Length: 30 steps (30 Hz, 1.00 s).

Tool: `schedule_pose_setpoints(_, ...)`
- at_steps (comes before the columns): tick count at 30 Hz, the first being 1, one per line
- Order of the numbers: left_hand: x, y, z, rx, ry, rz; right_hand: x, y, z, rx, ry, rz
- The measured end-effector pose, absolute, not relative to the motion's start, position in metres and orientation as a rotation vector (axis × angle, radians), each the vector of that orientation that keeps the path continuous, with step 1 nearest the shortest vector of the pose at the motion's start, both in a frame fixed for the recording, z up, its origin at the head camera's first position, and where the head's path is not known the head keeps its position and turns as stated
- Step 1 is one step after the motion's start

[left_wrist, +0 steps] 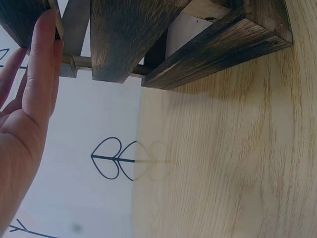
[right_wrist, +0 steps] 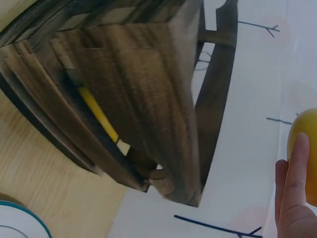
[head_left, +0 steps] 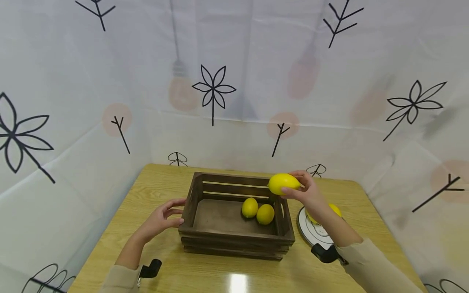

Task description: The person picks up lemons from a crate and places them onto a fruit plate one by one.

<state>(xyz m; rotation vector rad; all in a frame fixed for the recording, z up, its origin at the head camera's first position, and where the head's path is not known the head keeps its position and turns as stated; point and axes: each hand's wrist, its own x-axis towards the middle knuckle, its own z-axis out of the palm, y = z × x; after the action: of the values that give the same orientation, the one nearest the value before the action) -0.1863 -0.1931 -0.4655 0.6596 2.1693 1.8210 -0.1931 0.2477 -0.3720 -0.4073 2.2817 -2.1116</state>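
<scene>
You are wearing light tan sleeves, a left sleeve [head_left: 119,280] and a right sleeve [head_left: 373,269]. Both are looking plain, and the right one is showing some folds. They are stopping before your wrists, so your left hand [head_left: 161,219] and right hand [head_left: 305,190] are showing bare. A small, bent black gadget [head_left: 151,269] is poking out by your left cuff, and a matching black gadget [head_left: 324,253] is poking out by your right cuff.

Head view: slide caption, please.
Right hand holds a yellow oval lemon near a brown slatted wooden crate containing two lemons; left hand touches the crate.
</scene>
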Motion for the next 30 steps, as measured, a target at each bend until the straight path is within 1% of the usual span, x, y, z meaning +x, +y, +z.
schedule_pose_setpoints(16,-0.186,-0.194,-0.465,0.648,2.170,1.824,-0.175,0.284,-0.388,-0.264,2.274,-2.212)
schedule_pose_setpoints(23,-0.186,-0.194,-0.465,0.658,2.169,1.816,-0.165,0.299,-0.400,-0.202,2.180,-2.298)
schedule_pose_setpoints(30,-0.186,-0.194,-0.464,0.659,2.170,1.820,-0.159,0.311,-0.412,-0.102,2.210,-2.309)
